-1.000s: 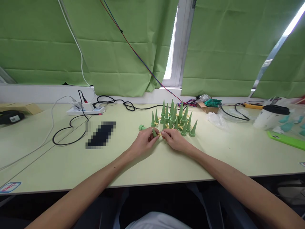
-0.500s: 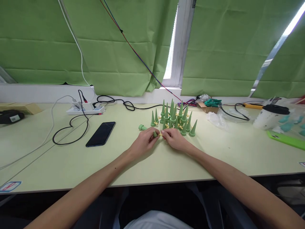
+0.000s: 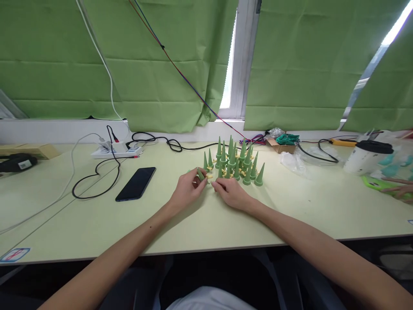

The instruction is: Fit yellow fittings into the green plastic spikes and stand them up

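My left hand [image 3: 187, 188] is closed round a small green cone [image 3: 200, 174], which it holds tilted with the tip up. A yellow piece [image 3: 209, 177] juts out at the cone's right side. Just to the right, my right hand [image 3: 232, 193] rests by the table with thumb and fingers pressed together; whether something tiny is between them is hidden. Right behind my hands stands a cluster of upright green cones [image 3: 232, 160] on round bases, with small yellow pieces among them.
A black phone [image 3: 136, 184] lies to the left, near a white power strip [image 3: 118, 150] with cables. Behind right are a small cardboard box [image 3: 281, 147] and clear plastic [image 3: 293, 162]. Farther right stand a lidded cup [image 3: 368, 158], a green phone [image 3: 376, 183] and another person's hand [image 3: 402, 190].
My hands have moved apart; the left went slightly left and up with the green cone, now more upright. Another person's hand has appeared at the green phone.
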Tool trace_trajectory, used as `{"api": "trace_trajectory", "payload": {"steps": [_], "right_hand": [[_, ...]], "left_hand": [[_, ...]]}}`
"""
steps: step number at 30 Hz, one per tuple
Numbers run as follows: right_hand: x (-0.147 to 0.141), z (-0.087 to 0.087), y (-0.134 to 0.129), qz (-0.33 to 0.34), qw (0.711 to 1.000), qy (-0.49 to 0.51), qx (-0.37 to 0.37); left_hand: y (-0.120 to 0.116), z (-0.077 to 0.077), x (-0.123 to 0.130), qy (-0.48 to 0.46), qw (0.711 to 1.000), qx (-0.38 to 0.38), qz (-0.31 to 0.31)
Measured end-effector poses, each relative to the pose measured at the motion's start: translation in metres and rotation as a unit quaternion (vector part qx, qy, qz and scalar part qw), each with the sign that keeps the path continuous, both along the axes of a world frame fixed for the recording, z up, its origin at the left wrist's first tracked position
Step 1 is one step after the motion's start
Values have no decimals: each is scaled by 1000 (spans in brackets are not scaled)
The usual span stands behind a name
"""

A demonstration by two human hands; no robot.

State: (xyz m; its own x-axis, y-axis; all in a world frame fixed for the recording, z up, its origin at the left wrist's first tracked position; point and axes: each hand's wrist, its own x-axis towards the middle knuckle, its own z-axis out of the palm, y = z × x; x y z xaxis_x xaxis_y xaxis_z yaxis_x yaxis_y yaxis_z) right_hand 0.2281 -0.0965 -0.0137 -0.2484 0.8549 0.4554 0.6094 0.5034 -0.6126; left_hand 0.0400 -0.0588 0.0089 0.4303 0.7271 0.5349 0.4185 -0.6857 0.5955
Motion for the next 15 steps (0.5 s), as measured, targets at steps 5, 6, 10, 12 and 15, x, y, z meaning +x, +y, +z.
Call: {"api": "trace_trajectory", "payload": {"steps": [5, 6, 10, 12, 15], "right_hand": [[-4, -2, -10, 24, 997, -75, 21], [-5, -2, -11, 33, 995, -92, 21], [-9, -3, -16, 46, 989, -139, 28], [-11, -3, -16, 44, 988, -146, 31], [-11, -3, -16, 41, 987, -148, 36]], "left_hand": [[11, 9, -3, -12, 996, -86, 22], [13, 11, -4, -3, 995, -96, 23], [23, 21, -1, 65, 996, -48, 32], [28, 25, 5, 84, 995, -44, 30], [39, 28, 16, 77, 993, -85, 14]]}}
